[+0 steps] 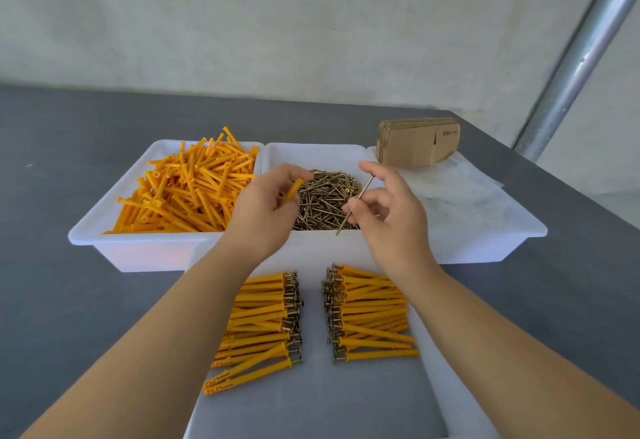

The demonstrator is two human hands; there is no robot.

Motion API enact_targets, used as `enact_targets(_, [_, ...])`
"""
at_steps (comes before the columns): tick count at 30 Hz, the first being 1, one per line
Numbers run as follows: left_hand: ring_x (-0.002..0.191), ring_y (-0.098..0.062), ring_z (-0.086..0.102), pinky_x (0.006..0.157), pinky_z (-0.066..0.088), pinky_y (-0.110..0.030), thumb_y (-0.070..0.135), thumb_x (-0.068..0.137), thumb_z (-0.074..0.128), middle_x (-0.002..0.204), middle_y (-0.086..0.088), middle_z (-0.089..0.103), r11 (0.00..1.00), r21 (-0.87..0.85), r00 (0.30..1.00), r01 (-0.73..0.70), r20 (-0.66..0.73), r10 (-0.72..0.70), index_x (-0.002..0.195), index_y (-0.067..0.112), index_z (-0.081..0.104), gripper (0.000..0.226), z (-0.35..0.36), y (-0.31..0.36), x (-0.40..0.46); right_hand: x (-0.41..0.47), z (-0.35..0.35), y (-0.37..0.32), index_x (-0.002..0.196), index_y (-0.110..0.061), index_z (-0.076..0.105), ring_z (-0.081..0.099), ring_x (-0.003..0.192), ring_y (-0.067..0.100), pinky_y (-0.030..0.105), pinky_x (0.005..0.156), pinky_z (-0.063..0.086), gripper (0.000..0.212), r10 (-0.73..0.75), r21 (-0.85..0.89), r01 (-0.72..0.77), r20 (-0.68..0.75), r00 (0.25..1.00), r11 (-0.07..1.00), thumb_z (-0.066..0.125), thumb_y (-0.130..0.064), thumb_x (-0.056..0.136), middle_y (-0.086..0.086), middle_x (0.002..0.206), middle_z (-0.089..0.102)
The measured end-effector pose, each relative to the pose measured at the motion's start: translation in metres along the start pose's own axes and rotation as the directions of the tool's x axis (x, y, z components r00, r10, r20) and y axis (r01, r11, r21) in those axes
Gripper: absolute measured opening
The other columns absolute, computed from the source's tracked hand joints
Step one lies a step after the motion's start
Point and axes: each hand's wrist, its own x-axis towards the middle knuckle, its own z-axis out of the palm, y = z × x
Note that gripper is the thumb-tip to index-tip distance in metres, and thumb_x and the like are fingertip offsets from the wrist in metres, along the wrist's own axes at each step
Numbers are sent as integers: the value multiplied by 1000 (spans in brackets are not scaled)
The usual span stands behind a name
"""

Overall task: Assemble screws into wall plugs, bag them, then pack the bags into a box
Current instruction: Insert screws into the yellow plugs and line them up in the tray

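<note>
— At the grey table (69, 168): what are the hands holding?

— The left hand (266, 210) pinches one orange wall plug (292, 189) between thumb and fingertips, above the seam between two white bins. The plug runs on a slant, its upper end toward the far right, its lower end back toward the palm. The right hand (388, 210) pinches a single screw (356, 203) at mid-shaft, other fingers loosely spread. The screw also slants: head up and to the far right, tip down and to the near left, over the near edge of the screw bin (322, 154).

— And the stock?

— Loose plugs are heaped in the left bin (104, 230), lying every which way; the brass-coloured screws are piled in the middle one. A right bin (519, 227) holds clear bags (460, 196), with flat cardboard boxes (415, 140) stacked at its far end.

— Finished pieces?

— Two rows on the near white tray (311, 404). The left row (259, 320) and the right row (370, 314) lie crosswise, screw heads facing the gap between them, plug tips outward.
</note>
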Motion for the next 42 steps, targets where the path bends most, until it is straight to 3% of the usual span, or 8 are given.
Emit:
enact_targets(5, [51,-5,41,46,34,-13,7,101,48,74,2,61,975,-191,968,116,241,-68,105,14,69,23,23,9,-9,2,-5,2,131,-25,52,70,76,6,31,82,57,42,51,101,-40,-114,992,994,61,-9,94,-5,79,74])
enact_targets(10, [53,-10,46,47,37,-19,9,99,54,83,-3,75,942,-279,947,184,308,-94,101,12,70,16,30,6,-13,4,-5,5,128,-25,52,71,74,7,29,75,57,40,161,223,-125,-148,976,967,60,-7,94,-3,81,75])
enact_targets(16, [53,-10,48,48,37,-24,10,99,56,87,-6,76,927,-297,936,227,330,-124,106,10,70,16,28,3,-13,3,-2,6,129,-23,55,71,76,8,23,68,56,39,139,218,-128,-35,990,968,60,-5,94,1,83,75])
enact_targets(21, [52,-11,49,49,40,-24,10,97,59,85,-8,77,902,-348,941,257,304,-151,118,14,57,21,22,5,-9,1,-3,7,110,-26,73,64,99,0,15,81,48,19,50,92,-53,35,998,994,60,-19,97,-8,104,71])
enact_targets(25, [50,-10,48,48,37,-26,5,97,52,58,3,63,925,-293,939,243,311,-148,119,14,55,24,18,9,-10,-5,8,5,112,-22,73,62,95,6,21,81,52,22,-25,-11,27,177,984,1000,65,-15,93,-5,105,65])
enact_targets(29, [49,-14,46,48,31,-29,5,96,33,53,-5,55,916,-266,938,300,256,-233,119,18,53,33,10,11,-6,-5,7,3,109,-18,75,60,80,7,12,68,42,22,-152,-106,181,239,959,978,73,-15,87,-6,94,66])
enact_targets(34, [58,-15,68,55,47,-27,16,101,32,68,-6,73,985,-37,968,167,196,-157,115,20,55,28,-4,10,-5,-12,10,-4,102,-23,77,55,73,3,21,67,46,18,-195,-317,301,325,925,899,73,-17,85,-14,85,68])
enact_targets(42, [89,-27,62,70,50,-37,25,100,46,99,-8,69,903,390,939,182,-340,-43,110,11,66,26,-34,-22,11,-32,44,-12,106,-16,74,58,88,17,33,79,49,18,-146,-371,389,539,829,843,63,-14,92,0,103,61])
